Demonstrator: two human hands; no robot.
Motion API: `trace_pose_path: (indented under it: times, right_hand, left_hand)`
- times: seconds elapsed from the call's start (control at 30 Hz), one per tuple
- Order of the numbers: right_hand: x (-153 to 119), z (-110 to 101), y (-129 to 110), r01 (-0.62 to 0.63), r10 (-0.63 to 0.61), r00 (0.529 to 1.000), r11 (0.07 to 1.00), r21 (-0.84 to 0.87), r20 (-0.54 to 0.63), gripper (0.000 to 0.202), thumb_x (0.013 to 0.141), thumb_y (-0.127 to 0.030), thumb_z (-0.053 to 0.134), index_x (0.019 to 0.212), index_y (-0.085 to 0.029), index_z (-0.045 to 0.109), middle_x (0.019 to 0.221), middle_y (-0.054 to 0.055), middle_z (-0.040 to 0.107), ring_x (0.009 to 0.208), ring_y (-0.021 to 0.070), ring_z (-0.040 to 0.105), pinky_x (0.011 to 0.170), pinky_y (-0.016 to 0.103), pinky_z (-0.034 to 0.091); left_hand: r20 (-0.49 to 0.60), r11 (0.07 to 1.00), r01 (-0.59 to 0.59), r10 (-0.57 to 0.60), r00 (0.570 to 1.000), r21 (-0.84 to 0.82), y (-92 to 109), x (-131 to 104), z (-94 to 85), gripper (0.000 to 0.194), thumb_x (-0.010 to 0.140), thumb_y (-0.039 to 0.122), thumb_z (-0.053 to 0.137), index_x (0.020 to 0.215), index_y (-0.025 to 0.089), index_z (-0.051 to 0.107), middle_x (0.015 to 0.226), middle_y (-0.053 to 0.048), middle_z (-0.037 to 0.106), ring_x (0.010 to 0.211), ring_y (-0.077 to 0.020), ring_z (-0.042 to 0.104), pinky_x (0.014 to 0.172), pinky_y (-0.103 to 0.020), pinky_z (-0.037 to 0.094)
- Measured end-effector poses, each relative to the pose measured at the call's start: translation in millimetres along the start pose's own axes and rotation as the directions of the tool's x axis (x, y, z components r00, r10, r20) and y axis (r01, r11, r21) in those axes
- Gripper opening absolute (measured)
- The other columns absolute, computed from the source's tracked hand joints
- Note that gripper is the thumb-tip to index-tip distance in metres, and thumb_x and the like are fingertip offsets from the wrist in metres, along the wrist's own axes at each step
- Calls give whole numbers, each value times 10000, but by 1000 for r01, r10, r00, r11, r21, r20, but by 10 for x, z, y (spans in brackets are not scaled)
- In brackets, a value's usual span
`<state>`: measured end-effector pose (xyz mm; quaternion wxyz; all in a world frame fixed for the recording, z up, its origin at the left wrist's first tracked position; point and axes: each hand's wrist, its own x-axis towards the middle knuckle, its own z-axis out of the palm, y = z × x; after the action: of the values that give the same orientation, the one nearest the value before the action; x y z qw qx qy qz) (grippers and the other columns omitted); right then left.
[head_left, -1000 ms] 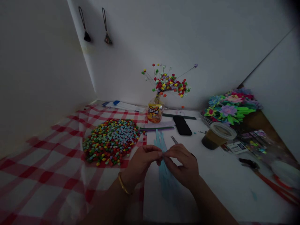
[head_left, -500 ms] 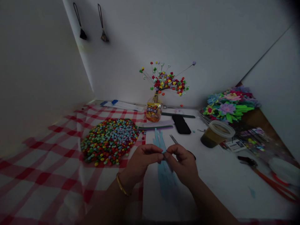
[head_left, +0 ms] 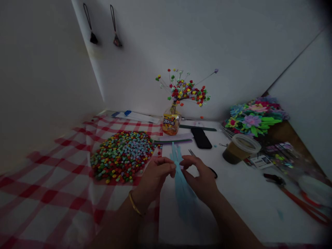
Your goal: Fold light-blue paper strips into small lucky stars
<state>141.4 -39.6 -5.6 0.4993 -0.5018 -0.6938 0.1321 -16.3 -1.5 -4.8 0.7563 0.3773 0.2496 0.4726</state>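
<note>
My left hand (head_left: 158, 173) is closed, thumb and forefinger pinching a small light blue folded paper strip (head_left: 177, 163). Close on its right, my right hand (head_left: 198, 174) is curled with thumb and forefinger a little apart; its other fingers are partly hidden. Below both hands a bundle of light blue paper strips (head_left: 183, 197) lies lengthwise on the white tabletop. Scissors (head_left: 191, 152) lie partly covered by my right hand, their blade tips and a black handle loop showing.
A heap of colourful paper stars (head_left: 123, 155) lies on the red checked cloth (head_left: 46, 195). Behind stand a bottle (head_left: 170, 124) of stars on stems and a black phone (head_left: 201, 138). Rightward are a plastic tub (head_left: 240, 148), fuzzy flowers (head_left: 252, 117) and orange-handled pliers (head_left: 298, 199).
My fingertips have moved slightly apart. The small blue piece is now at my left fingertips, and my right thumb and forefinger have spread. The view has shifted slightly.
</note>
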Motion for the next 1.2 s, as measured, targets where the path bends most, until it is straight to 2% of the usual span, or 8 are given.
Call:
trace_pose_path:
  times: [0.1, 0.2, 0.37, 0.47, 0.6, 0.67, 0.9, 1.2]
  right_hand:
    - [-4, -14, -11, 290, -294, 956, 948, -131, -10, 263, 764, -94, 598, 970, -251, 644, 850, 46, 648, 786, 184, 606, 696, 345, 502]
    - [6, -37, -53, 384, -391, 920, 915, -127, -39, 219, 763, -70, 593, 855, -248, 679, 779, 37, 624, 750, 180, 591, 666, 344, 490]
    - [34, -42, -51, 159, -157, 984, 987, 27, -87, 91, 742, -165, 658, 775, -239, 699, 785, 36, 614, 732, 184, 606, 658, 347, 485]
    - [40, -49, -39, -61, 61, 998, 983, 171, 7, 59, 732, -219, 663, 678, -225, 686, 753, 22, 601, 704, 172, 592, 643, 323, 469]
    - [42, -73, -69, -408, 343, 910, 844, 347, 234, 126, 730, -279, 662, 630, -208, 633, 621, -27, 545, 575, 122, 510, 545, 262, 419]
    - [45, -74, -98, -491, 419, 870, 783, 381, 259, 165, 720, -302, 665, 609, -200, 598, 552, -46, 497, 518, 107, 464, 507, 248, 396]
    - [21, -2, -145, -460, 460, 882, 801, 382, 98, 199, 699, -316, 678, 596, -208, 547, 520, -54, 470, 522, 117, 456, 524, 260, 414]
    - [11, -16, -71, -328, 351, 936, 833, 445, 32, 120, 721, -273, 644, 635, -203, 599, 676, -11, 562, 669, 152, 499, 631, 304, 419]
  left_hand:
    - [-10, 998, -5, 6, 1000, 64, -4, -7, -3, 62, 638, 131, 666, 578, 140, 660, 490, 22, 571, 505, -88, 485, 556, -228, 368]
    - [4, 984, -9, 9, 1000, 176, -21, -17, -6, 88, 653, 134, 657, 566, 144, 651, 501, 22, 576, 521, -89, 490, 572, -227, 370]
    - [22, 944, 8, -16, 1000, 330, -17, -17, 5, 82, 608, 82, 621, 568, 144, 659, 528, 20, 587, 533, -90, 483, 565, -226, 363]
    - [36, 932, 21, -37, 999, 363, 6, -17, 10, 46, 595, 111, 639, 566, 145, 648, 525, 24, 575, 530, -93, 473, 553, -228, 360]
    - [63, 941, 29, -53, 997, 338, 15, -29, 40, 36, 594, 109, 647, 602, 142, 633, 551, 24, 575, 543, -92, 487, 553, -225, 372]
    - [69, 956, 14, -36, 997, 292, 3, -34, 71, 67, 604, 110, 657, 657, 142, 630, 593, 17, 597, 570, -101, 525, 579, -234, 406]
    - [8, 972, -107, 108, 994, 210, -68, -31, 129, 143, 577, 125, 736, 665, 143, 625, 613, 1, 644, 577, -124, 596, 592, -260, 477]
    - [44, 958, -101, 92, 995, 269, -14, -42, 98, 93, 604, 139, 725, 677, 136, 667, 554, 15, 610, 509, -100, 553, 525, -233, 441]
